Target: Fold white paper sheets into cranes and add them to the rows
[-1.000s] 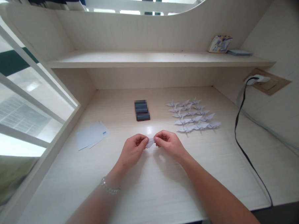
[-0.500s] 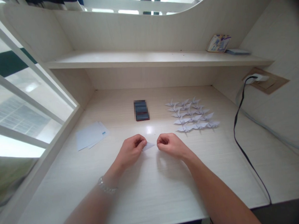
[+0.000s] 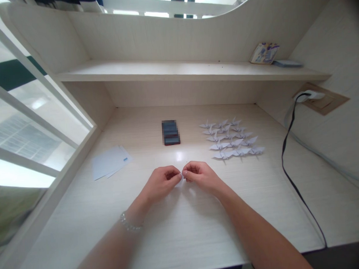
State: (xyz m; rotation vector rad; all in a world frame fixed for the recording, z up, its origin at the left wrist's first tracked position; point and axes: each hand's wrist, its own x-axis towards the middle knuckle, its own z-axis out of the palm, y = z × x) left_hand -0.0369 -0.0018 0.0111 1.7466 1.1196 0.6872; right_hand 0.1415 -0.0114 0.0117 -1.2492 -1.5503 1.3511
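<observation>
A small folded piece of white paper (image 3: 179, 183) is pinched between the fingertips of both hands, mostly hidden by them. My left hand (image 3: 163, 182), with a beaded bracelet at the wrist, is closed on its left side. My right hand (image 3: 202, 174) is closed with thumb and forefinger at the paper's right end, almost touching the left fingertips. Beyond the right hand, several white folded paper cranes (image 3: 232, 143) stand in rows on the desk. Flat white paper sheets (image 3: 109, 163) lie to the left of my left hand.
A dark, pixelated rectangular object (image 3: 170, 132) lies beyond my hands. A black cable (image 3: 283, 157) runs from the wall socket (image 3: 323, 98) down the desk's right side. Above the back of the desk is a shelf (image 3: 164, 67) with a small colourful packet (image 3: 264, 53). Railings border the left.
My right hand has moved left and meets the left hand at the paper. The left hand has shifted slightly right, and less of the paper shows.
</observation>
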